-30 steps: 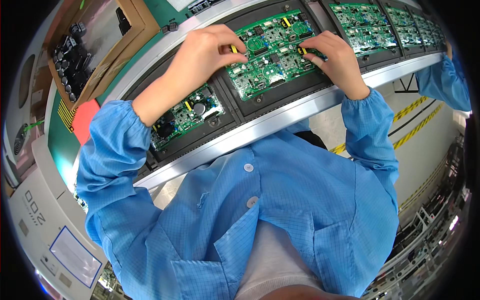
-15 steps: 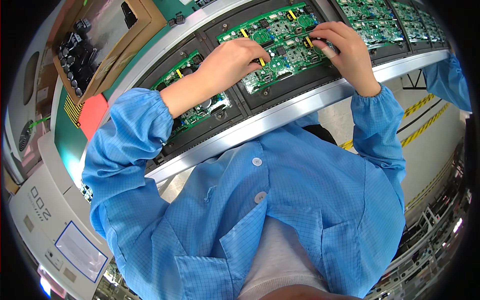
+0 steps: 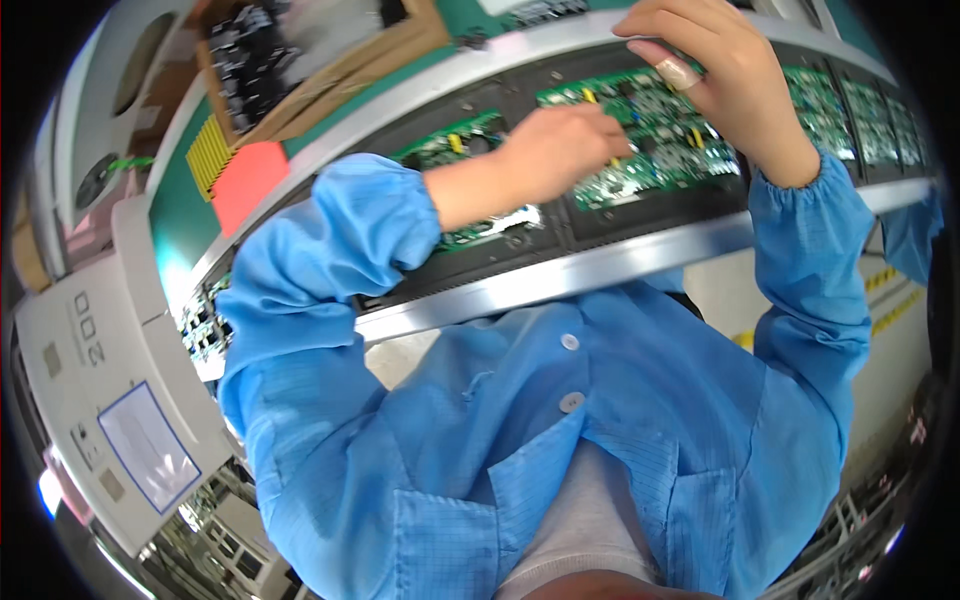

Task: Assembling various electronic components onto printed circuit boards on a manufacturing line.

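Observation:
A green circuit board [image 3: 655,160] lies in a black carrier on the conveyor, straight ahead of me. My left hand [image 3: 555,150] rests on the board's left part, fingers curled together with the tips pressed on its components. My right hand [image 3: 720,85] hovers over the board's far right part, fingers bent and apart from the thumb, and nothing shows in it. A second green board [image 3: 452,140] lies to the left, partly hidden behind my left forearm. More green boards [image 3: 860,110] follow to the right.
A metal rail [image 3: 620,268] runs along the conveyor's near edge. At the top left stands a cardboard box [image 3: 300,70] with black parts, beside an orange-red card [image 3: 250,182]. A white machine [image 3: 90,380] stands at the far left. My blue coat fills the lower middle.
The view has tilted, and the boards now sit higher in the picture. My left hand moved from the board's left edge toward its middle. My right hand lifted off its right edge.

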Demonstrator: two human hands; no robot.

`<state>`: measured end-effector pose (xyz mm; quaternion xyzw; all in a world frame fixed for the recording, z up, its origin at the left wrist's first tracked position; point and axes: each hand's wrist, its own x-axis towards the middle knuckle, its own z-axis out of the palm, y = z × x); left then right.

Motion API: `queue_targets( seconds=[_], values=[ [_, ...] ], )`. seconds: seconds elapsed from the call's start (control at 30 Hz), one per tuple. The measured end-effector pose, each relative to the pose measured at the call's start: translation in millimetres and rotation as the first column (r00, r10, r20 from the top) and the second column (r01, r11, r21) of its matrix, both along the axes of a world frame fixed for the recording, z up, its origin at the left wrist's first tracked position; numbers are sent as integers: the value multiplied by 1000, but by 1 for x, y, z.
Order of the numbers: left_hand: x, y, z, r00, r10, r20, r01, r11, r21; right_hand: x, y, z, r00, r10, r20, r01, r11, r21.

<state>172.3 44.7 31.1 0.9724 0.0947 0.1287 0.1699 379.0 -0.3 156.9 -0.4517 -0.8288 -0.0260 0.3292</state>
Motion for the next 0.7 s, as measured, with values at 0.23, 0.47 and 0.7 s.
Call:
queue_targets(
  seconds=[0.23,0.47,0.7],
  values=[
    [-87,43,83,968,135,212,-196,933,302,-73,110,9,976,131,173,-146,986,76],
    [-245,170,98,758,644,105,-616,653,441,-167,226,-41,718,-111,687,-65,972,226],
    [-211,198,83,779,622,86,-564,634,530,-176,294,-103,673,-109,732,155,988,5]
  ],
)
